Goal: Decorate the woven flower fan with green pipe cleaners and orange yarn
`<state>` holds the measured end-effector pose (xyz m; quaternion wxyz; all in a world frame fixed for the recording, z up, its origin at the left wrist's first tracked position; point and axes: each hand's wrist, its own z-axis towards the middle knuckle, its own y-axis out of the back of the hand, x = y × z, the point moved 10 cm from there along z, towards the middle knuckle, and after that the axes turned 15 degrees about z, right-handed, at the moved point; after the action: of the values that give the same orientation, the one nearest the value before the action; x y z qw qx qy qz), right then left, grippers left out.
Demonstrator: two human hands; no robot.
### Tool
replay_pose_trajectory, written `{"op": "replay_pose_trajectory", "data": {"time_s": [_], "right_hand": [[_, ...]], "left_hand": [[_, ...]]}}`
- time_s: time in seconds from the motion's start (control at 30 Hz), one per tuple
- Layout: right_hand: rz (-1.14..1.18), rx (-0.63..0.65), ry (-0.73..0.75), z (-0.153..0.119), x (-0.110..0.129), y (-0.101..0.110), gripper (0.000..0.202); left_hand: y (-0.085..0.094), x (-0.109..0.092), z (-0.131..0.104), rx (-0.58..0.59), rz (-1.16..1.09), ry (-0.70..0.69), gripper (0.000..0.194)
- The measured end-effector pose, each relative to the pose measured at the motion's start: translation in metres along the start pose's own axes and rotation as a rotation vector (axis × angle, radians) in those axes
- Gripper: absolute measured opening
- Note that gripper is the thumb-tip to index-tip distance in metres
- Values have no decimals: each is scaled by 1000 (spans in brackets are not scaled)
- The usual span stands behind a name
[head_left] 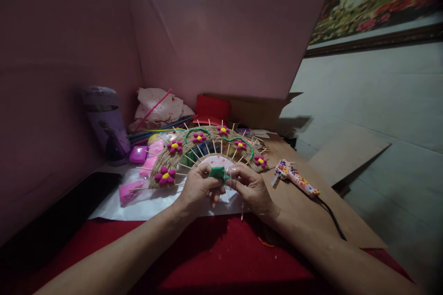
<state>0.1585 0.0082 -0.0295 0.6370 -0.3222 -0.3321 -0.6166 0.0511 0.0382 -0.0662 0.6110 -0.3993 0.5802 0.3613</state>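
Above red cloth [207, 258], the left hand [195, 189] and right hand [255, 191] pinch green clay [217, 172] with its clear wrapper [232, 173].

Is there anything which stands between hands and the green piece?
Nothing visible blocks the left hand, whose fingers pinch the green piece. Clear plastic shows beside it, at the right hand; whether it separates them is unclear.

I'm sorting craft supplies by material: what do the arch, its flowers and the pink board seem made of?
Arch: probably matte jute twine, from its coarse brown strands. Flowers: likely soft clay, judging by their smooth, rounded, dull petals. Pink board: perhaps card or foam, flat and matte with faint creases.
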Motion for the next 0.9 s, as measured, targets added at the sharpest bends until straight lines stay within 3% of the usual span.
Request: {"op": "replay_pose_trajectory", "data": {"time_s": [0.5,0.9], "right_hand": [[-13,-71,22,1,4,8,12],[-17,-28,25,2,3,4,6]], "left_hand": [[-12,-1,0,129,-57,-23,28],[-1,-3,2,38,21,-61,33]]}}
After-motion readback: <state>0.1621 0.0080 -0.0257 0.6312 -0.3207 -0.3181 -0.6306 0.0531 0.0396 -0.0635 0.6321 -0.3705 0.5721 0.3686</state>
